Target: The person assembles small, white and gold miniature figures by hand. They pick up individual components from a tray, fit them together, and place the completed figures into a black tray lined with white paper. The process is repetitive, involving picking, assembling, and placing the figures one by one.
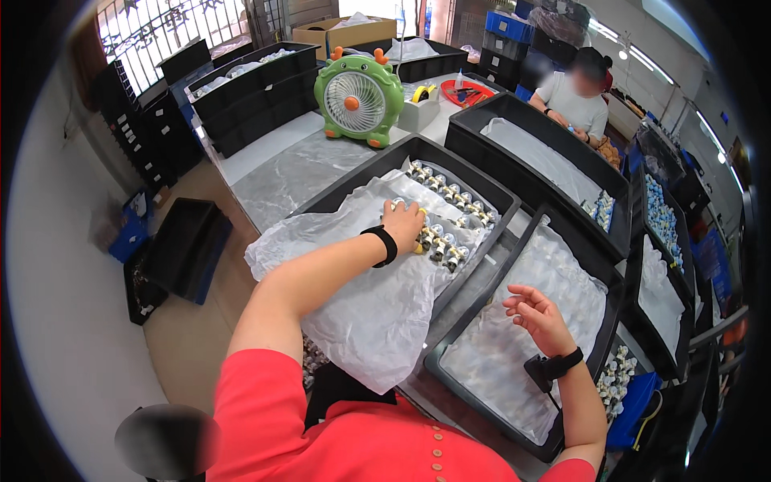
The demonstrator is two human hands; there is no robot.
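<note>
My left hand [404,226] reaches into a black tray [504,195], its fingers closed over a small figurine, mostly hidden under them. Rows of similar small figurines [451,193], white, gold and black with shiny rounded tops, stand on both sides of the hand. White tissue paper [361,297] lines the tray and hangs over its near edge. My right hand [540,317] hovers, fingers loosely curled and apart, over a second black tray [446,365]. Translucent white paper [502,353] covers what lies in that tray, so its contents are blurred.
A green animal-shaped fan [359,100] stands behind the left tray. More black trays [514,120] line the right and back. A red plate [467,93] with tools lies farther off. A co-worker [580,96] sits at the back right. Stacked bins [181,249] stand on the left floor.
</note>
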